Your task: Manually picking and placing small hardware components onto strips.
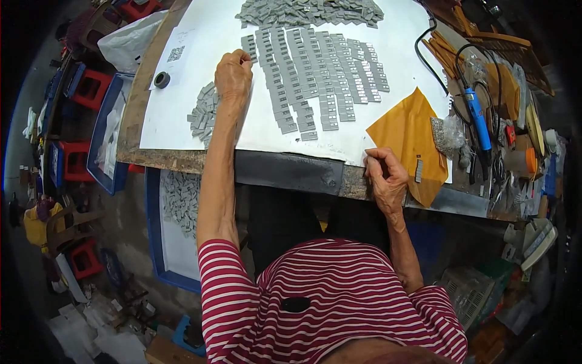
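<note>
My left hand reaches to the top of the leftmost column of small flat grey pieces. Its thumb and fingers are pinched together at that column's edge; what is between them is hidden. Several such columns, each piece with a dark slot, lie overlapping side by side on a white sheet. By my left forearm is a loose pile of grey pieces. At the table's front edge rests my right hand, its fingers curled in toward the thumb, beside an orange-yellow envelope. One grey piece lies on the envelope.
A large grey heap covers the far side. On the right are a blue-handled tool with a black cable and a clear bag of small parts. A roll of dark tape sits left. Below the table is a blue tray of grey pieces.
</note>
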Tool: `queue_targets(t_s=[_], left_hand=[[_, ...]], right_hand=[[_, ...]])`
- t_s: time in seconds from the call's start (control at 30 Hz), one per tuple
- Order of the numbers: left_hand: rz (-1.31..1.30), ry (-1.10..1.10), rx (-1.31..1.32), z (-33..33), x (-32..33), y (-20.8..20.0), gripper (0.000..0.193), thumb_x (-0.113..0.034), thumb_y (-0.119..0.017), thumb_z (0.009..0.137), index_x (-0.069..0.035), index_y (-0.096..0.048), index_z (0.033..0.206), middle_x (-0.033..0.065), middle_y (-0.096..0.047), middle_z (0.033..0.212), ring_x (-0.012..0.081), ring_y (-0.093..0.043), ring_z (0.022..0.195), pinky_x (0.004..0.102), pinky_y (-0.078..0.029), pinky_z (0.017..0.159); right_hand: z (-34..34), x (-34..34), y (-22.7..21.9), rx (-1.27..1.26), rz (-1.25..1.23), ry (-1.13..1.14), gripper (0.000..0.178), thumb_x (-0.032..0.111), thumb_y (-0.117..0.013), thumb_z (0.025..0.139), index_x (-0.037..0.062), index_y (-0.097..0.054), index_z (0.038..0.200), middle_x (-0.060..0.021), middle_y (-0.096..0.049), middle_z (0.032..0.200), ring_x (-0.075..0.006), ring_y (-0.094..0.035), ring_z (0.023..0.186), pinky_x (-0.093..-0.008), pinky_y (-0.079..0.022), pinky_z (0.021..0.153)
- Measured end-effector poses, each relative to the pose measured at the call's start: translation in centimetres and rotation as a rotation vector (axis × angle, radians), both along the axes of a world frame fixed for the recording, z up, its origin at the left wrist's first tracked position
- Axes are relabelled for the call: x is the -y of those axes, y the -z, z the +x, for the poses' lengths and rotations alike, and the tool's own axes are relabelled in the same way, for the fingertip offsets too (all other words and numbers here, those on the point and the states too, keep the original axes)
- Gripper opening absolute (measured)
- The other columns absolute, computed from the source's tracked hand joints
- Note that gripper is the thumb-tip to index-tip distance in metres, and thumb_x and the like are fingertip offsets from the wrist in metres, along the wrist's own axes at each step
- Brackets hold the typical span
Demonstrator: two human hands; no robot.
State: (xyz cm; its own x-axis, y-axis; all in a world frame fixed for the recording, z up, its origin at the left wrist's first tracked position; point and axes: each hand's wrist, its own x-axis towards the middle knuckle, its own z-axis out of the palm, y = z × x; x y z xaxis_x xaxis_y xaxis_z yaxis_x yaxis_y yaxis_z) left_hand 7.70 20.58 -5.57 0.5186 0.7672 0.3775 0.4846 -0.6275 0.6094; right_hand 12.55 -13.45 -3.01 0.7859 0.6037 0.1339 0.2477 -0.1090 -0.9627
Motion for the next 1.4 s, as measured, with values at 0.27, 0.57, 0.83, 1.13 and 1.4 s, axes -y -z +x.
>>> queue_targets(t_s=[0.27,0.57,0.83,1.13,1.4], left_hand=[[0.068,-0.008,0.117,-1.2,0.0,-0.1,0.013,-0.007,-0.057,0.072,-0.007,-0.064,0.083,0.0131,-0.060,0.079,0.0270,-0.059,0.073,0.0359,-0.047,0.068],[-0.009,0.030,0.292,-9.2,2.4,-3.7,0.016,-0.003,-0.051,0.076,0.004,-0.062,0.086,0.0143,-0.061,0.079,0.0203,-0.059,0.071,0.0302,-0.047,0.067],[0.072,0.120,0.046,-11.7,3.9,-3.6,0.013,0.003,-0.056,0.071,-0.002,-0.061,0.083,0.0120,-0.058,0.083,0.0284,-0.055,0.078,0.0344,-0.045,0.072],[0.398,0.272,-0.335,-10.8,2.8,-2.5,0.021,0.002,-0.061,0.065,-0.010,-0.061,0.082,0.0089,-0.057,0.091,0.0304,-0.051,0.089,0.0388,-0.042,0.076],[0.461,0.390,-0.279,-9.9,2.4,-2.4,0.017,-0.003,-0.059,0.070,-0.006,-0.057,0.087,0.0103,-0.057,0.090,0.0307,-0.050,0.092,0.0396,-0.040,0.077]], right_hand=[[0.1,-0.1,0.4,0.039,-0.026,-0.022,0.009,-0.001,-0.051,0.083,-0.0033,-0.057,0.088,-0.0009,-0.051,0.073,-0.0053,-0.047,0.058,-0.0183,-0.036,0.051],[0.2,0.1,0.8,0.015,0.055,-0.017,0.010,-0.003,-0.051,0.083,-0.0023,-0.058,0.090,-0.0018,-0.053,0.075,-0.0053,-0.047,0.058,-0.0175,-0.037,0.050],[-1.1,0.4,-0.6,0.090,0.091,-0.056,0.010,-0.006,-0.052,0.079,-0.0031,-0.056,0.087,-0.0032,-0.053,0.077,-0.0069,-0.050,0.061,-0.0191,-0.039,0.053],[-1.5,1.5,-2.0,0.192,0.058,-0.027,0.010,-0.006,-0.055,0.075,-0.0026,-0.057,0.084,-0.0071,-0.055,0.073,-0.0112,-0.051,0.060,-0.0213,-0.039,0.054],[-0.3,5.1,-3.2,-0.062,0.060,0.168,0.010,-0.001,-0.055,0.079,-0.0014,-0.059,0.088,0.0009,-0.053,0.066,-0.0033,-0.048,0.056,-0.0165,-0.036,0.051]])
